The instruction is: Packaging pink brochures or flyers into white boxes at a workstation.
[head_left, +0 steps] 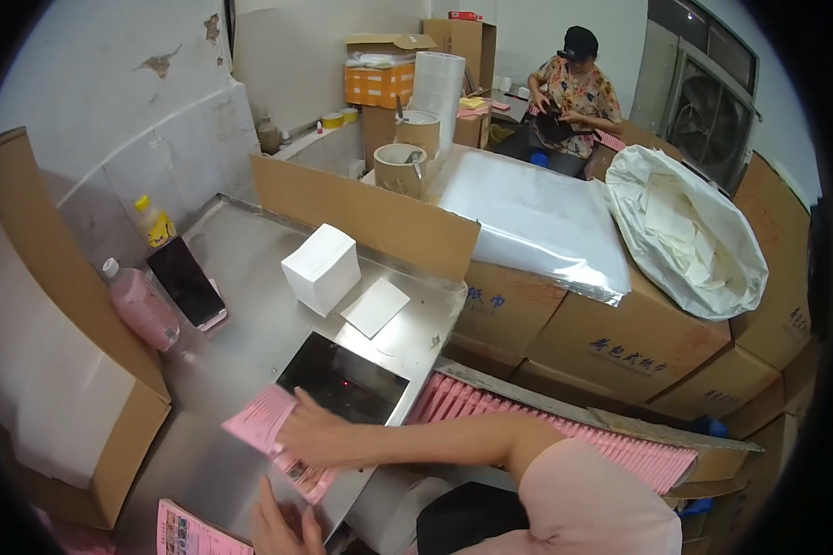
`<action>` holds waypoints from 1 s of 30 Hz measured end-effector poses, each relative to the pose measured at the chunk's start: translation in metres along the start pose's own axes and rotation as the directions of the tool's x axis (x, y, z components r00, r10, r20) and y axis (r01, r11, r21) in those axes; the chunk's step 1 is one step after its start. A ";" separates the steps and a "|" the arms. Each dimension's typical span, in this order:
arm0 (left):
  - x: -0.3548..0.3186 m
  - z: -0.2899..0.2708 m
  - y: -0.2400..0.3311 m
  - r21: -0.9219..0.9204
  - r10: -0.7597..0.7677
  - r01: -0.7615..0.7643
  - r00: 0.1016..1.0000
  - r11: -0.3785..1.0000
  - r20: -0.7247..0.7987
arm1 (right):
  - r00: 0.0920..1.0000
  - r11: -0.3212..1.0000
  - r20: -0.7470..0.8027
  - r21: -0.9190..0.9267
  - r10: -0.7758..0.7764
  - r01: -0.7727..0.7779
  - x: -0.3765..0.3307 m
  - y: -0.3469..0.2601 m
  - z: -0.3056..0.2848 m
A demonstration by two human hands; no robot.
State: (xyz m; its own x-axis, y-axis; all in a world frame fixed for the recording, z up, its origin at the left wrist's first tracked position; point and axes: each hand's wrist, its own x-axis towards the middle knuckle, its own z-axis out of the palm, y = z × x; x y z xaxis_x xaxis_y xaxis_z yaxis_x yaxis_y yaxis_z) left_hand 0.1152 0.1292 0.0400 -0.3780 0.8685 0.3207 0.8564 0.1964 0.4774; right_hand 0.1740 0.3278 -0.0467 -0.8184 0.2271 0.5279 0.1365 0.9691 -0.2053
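My right hand [317, 433] reaches across from the right, closed on a flat pink printed packet [257, 418] that shows on both sides of the hand. It is just over the near edge of a glossy black panel [342, 377] with a small red light. Below it, at the lower edge, my left hand [285, 525] is raised with its fingers apart and nothing visible in it. Left of that hand lies a pink printed stack [194, 535], cut off by the view's rim. Beyond the panel are a loose white square sheet [376, 307] and a white paper block [322, 270].
A phone [187, 282], a pink bottle [143, 303] and a yellow-capped bottle [155, 222] stand left on the metal table [236, 370]. An open carton [491, 393] of pink packets is at right. Clear plastic film [532, 217] tops cartons; another person [578, 97] sits behind.
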 end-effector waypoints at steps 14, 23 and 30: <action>-0.026 -0.013 -0.039 0.089 0.081 -0.061 0.966 0.994 -0.245 | 0.974 0.971 -0.163 -0.156 0.156 -0.181 -0.041 0.039 -0.105; -0.049 -0.015 -0.071 0.604 -0.270 0.278 0.957 0.747 -0.106 | 0.941 0.933 -0.309 -0.280 0.135 -0.226 -0.089 0.066 -0.172; -0.050 -0.016 -0.068 0.606 -0.290 0.298 0.950 0.738 -0.114 | 0.837 0.868 -0.488 -0.272 0.248 -0.415 -0.114 0.096 -0.239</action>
State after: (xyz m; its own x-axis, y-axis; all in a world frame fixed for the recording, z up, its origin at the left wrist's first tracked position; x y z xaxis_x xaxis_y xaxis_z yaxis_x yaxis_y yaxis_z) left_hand 0.0698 0.0654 0.0047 -0.6477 0.7164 0.2592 0.7323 0.6793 -0.0475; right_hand 0.4141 0.4175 0.0707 -0.3790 0.4768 0.7931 0.6099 0.7733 -0.1734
